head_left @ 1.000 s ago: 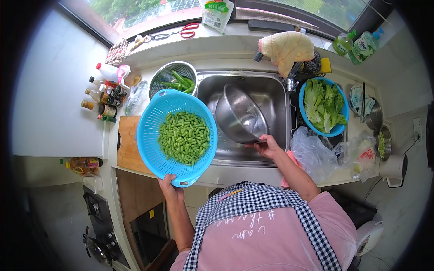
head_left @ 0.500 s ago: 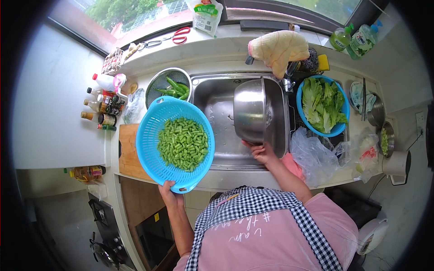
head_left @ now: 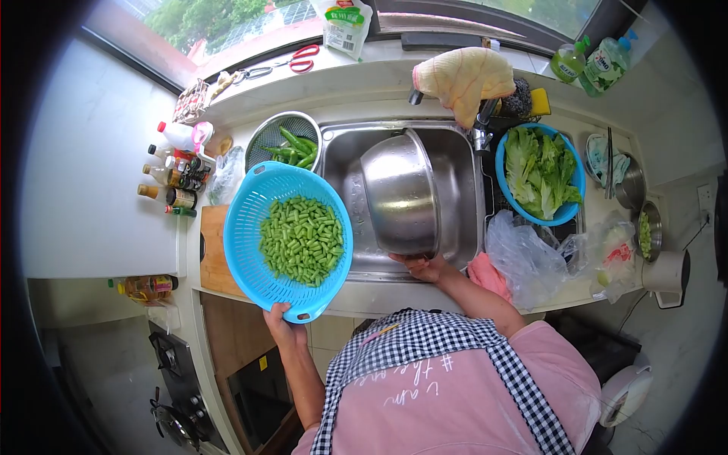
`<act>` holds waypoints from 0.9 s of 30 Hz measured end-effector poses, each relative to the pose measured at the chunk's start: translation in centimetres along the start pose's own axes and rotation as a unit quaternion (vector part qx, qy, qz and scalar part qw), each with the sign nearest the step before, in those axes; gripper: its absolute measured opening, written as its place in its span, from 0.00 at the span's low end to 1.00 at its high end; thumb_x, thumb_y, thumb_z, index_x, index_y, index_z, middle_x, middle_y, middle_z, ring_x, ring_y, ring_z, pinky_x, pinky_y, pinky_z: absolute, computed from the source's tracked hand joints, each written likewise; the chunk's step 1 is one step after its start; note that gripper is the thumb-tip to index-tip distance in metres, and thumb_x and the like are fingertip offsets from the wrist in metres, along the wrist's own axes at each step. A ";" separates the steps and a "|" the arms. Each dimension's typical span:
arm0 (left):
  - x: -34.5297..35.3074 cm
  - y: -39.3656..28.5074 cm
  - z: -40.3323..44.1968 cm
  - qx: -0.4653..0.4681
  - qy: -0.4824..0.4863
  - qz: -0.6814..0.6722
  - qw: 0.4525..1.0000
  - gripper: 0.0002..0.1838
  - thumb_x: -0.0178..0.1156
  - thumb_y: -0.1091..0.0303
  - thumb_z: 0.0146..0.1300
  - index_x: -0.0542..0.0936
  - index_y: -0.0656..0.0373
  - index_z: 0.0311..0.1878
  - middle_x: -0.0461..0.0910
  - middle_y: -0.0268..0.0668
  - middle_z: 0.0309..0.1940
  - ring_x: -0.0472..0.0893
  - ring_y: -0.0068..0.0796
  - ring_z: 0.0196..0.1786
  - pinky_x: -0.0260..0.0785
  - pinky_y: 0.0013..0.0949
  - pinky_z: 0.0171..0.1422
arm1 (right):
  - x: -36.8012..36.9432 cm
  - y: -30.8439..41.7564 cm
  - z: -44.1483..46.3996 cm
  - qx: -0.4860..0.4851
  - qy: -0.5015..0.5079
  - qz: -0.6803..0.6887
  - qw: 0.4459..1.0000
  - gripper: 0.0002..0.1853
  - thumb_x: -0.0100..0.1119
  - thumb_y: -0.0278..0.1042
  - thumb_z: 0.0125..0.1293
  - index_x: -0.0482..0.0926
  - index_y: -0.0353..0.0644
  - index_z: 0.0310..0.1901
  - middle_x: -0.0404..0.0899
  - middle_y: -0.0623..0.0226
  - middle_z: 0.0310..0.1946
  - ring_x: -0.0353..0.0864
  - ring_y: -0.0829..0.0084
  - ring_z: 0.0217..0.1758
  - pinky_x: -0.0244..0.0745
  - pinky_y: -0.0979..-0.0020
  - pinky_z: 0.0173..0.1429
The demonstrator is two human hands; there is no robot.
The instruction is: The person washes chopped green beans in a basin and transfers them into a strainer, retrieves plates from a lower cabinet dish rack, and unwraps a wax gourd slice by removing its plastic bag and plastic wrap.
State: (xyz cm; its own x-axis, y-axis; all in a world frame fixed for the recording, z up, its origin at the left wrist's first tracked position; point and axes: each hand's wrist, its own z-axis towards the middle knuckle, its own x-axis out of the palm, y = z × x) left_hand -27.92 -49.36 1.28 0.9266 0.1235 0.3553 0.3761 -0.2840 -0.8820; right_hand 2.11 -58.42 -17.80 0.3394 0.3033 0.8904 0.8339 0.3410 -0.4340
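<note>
By the near rim of a blue colander [head_left: 241, 250], my left hand [head_left: 283, 324] keeps a closed grip. Cut green beans [head_left: 302, 241] are heaped inside it. The colander hangs over the sink's left side and part of the wooden cutting board [head_left: 218, 254]. In the sink [head_left: 345, 269], a stainless steel bowl [head_left: 398, 197] is tipped on its side, its opening facing right. My right hand [head_left: 422, 265] grips the bowl's near edge, with some fingers hidden beneath the metal.
Behind the colander stands a metal strainer [head_left: 254, 155] holding green peppers [head_left: 297, 148]. Right of the sink are a blue basket of lettuce [head_left: 540, 173] and clear plastic bags [head_left: 523, 254]. A cloth [head_left: 466, 80] drapes the faucet [head_left: 482, 136]. Bottles [head_left: 171, 178] line the left counter.
The steel bowl has shifted left and toward me and turned somewhat, my right hand moving along with it. The colander in my left hand has moved slightly left.
</note>
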 end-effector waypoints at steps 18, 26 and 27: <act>0.2 -0.3 0.7 -0.031 0.027 -0.009 0.999 0.26 0.52 0.76 0.45 0.68 0.68 0.52 0.74 0.41 0.41 0.76 0.32 0.36 0.72 0.30 0.33 | 3.1 1.0 -3.1 -0.305 -0.395 -0.413 0.762 0.21 0.52 0.24 0.50 0.70 0.31 0.48 0.77 0.55 0.41 0.82 0.61 0.38 0.84 0.59 0.39; 4.1 1.9 0.2 -0.098 0.119 0.023 0.988 0.27 0.53 0.78 0.44 0.66 0.65 0.54 0.75 0.42 0.40 0.78 0.32 0.31 0.71 0.30 0.21 | 5.8 -2.3 -3.8 -0.364 -0.384 -0.508 0.680 0.19 0.51 0.23 0.52 0.72 0.28 0.48 0.78 0.55 0.40 0.82 0.60 0.40 0.85 0.58 0.39; 4.5 2.1 0.1 -0.111 0.126 0.038 0.985 0.27 0.53 0.78 0.45 0.66 0.65 0.53 0.75 0.42 0.40 0.78 0.32 0.29 0.71 0.30 0.20 | 5.8 -2.6 -3.8 -0.368 -0.382 -0.524 0.666 0.18 0.51 0.23 0.53 0.73 0.27 0.47 0.79 0.54 0.40 0.83 0.60 0.39 0.86 0.59 0.38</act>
State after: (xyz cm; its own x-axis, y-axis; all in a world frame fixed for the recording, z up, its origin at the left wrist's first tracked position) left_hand -23.00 -49.32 1.03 0.9141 -0.1384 0.3811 0.2720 -0.4876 -0.8296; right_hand 3.52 -60.91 -10.96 -0.6837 0.7023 0.1986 0.5206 0.2786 0.8071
